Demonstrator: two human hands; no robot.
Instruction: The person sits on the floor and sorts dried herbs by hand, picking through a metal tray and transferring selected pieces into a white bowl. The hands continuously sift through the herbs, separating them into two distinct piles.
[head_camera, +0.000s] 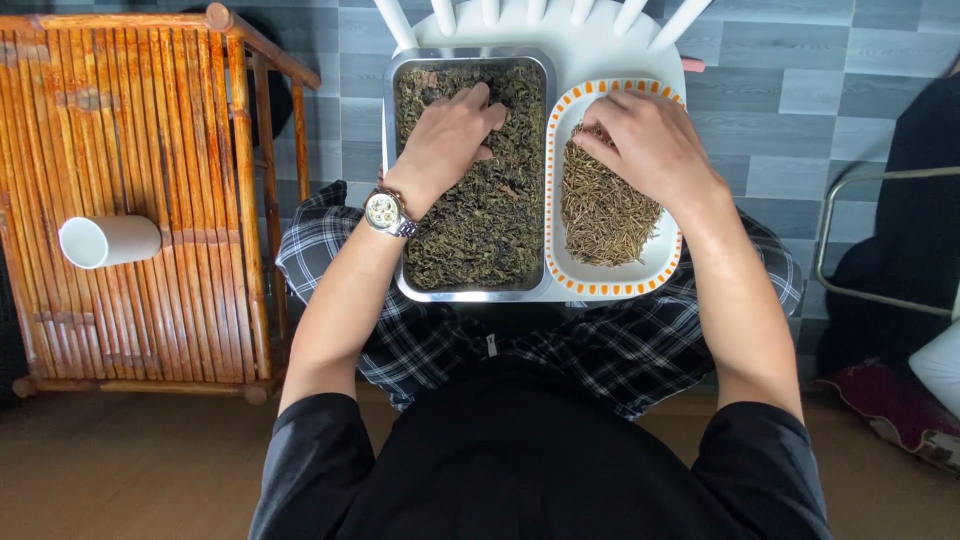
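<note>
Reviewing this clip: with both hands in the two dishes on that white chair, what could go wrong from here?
1. The metal tray and the orange-rimmed white dish sit side by side on a white plastic chair, filling most of the seat; a push from the left hand or right hand could slide one off.
2. The dark dried leaves and pale stems lie close together, so bits may cross over.
3. The white cup lies on its side on the bamboo table and might roll.

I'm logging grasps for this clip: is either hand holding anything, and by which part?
No clear hold shows. The left hand rests palm-down on dark leaves in the metal tray; the right hand has fingertips in pale stems, any pinch hidden.
</note>
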